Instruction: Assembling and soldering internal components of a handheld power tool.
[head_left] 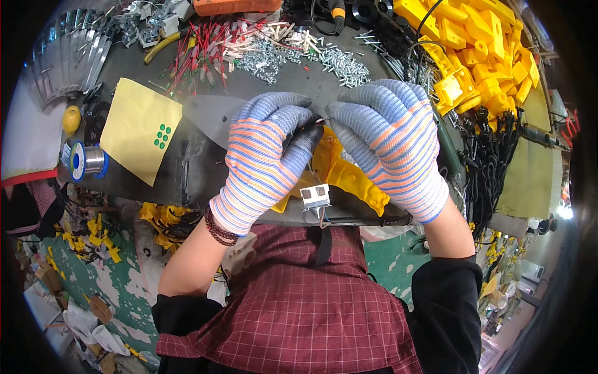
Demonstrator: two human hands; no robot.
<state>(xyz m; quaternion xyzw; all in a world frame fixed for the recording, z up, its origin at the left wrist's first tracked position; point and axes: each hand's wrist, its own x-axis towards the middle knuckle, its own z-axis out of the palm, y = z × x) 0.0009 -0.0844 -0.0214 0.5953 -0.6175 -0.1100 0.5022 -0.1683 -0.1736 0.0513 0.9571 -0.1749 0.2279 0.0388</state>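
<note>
Both my hands wear striped knit gloves with grey fingers and meet above the near part of the bench. My left hand is closed in a pinch on a thin wire-like piece, of which only a small light tip shows. My right hand is also closed, thumb and fingertips together beside that tip; what lies in its pinch is hidden. Below the hands lies a yellow plastic housing, partly covered by them. A small white switch-like part with thin wires sits at the bench's near edge, in front of my apron.
Loose screws and red and white wire pieces lie at the back. Yellow plastic housings pile up at the right, above black cables. Toward the left are a yellow paper sheet and a solder spool.
</note>
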